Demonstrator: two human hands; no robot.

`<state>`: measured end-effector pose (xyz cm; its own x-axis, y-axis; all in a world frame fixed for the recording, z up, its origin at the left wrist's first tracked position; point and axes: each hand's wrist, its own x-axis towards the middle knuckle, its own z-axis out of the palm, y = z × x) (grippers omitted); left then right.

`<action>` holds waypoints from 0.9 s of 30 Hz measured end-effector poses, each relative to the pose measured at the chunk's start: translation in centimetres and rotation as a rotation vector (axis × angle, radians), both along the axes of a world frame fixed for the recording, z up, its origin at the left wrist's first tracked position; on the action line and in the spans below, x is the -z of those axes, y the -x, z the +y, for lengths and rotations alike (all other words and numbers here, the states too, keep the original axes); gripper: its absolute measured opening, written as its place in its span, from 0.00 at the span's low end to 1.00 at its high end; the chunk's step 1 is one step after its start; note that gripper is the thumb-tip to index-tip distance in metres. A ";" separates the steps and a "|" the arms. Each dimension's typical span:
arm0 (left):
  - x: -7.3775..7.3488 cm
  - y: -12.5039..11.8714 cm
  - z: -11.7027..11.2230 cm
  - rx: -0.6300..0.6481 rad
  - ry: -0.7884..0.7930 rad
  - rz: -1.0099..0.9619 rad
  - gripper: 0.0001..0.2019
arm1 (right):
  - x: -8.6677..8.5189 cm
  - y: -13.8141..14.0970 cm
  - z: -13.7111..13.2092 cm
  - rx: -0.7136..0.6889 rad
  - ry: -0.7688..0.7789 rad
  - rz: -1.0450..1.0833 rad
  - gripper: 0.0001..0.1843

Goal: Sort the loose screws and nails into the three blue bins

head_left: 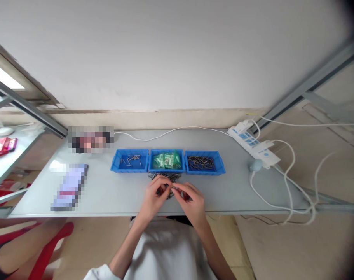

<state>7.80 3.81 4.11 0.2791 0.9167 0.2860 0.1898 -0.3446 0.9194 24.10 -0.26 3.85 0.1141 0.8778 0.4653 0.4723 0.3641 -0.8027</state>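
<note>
My left hand and my right hand meet fingertip to fingertip near the front of the table. Both are closed in a pinch around a tiny piece, too small to name. Beneath and behind them lies a heap of dark metal screw-like pieces, partly covered by my fingers. Just beyond stand three blue bins in a row. A few slim metal pieces lie in the left bin. Green and whitish small parts in a bag fill the middle bin. Many dark metal pins or screws lie in the right bin.
A white power strip with plugs and looping white cables takes up the table's right side. Blurred-out items lie at the left, one phone-shaped. Metal frame posts flank the table. Another person's leg shows lower left.
</note>
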 end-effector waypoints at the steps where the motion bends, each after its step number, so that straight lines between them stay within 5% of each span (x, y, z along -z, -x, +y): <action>1: 0.0 0.0 0.0 0.003 0.001 0.002 0.04 | -0.1 0.1 -0.1 0.005 -0.013 -0.010 0.07; 5: 0.0 0.0 -0.1 -0.042 0.029 0.003 0.03 | -1.5 -0.5 0.5 0.063 -0.097 -0.024 0.06; 12: 0.3 0.4 -0.6 -0.187 0.153 -0.026 0.09 | -5.2 -6.5 4.2 0.518 -0.083 -0.221 0.12; 15: 0.2 0.4 -0.7 -0.205 0.189 -0.046 0.12 | -4.6 -6.7 3.9 0.432 -0.046 -0.282 0.13; 20: -0.2 0.4 -0.7 -0.215 0.215 -0.054 0.14 | -0.9 -3.1 1.7 0.060 0.154 -0.290 0.10; 27: -0.2 0.4 -0.6 -0.165 0.224 -0.062 0.14 | 0.8 -1.0 1.8 0.049 0.325 -0.256 0.10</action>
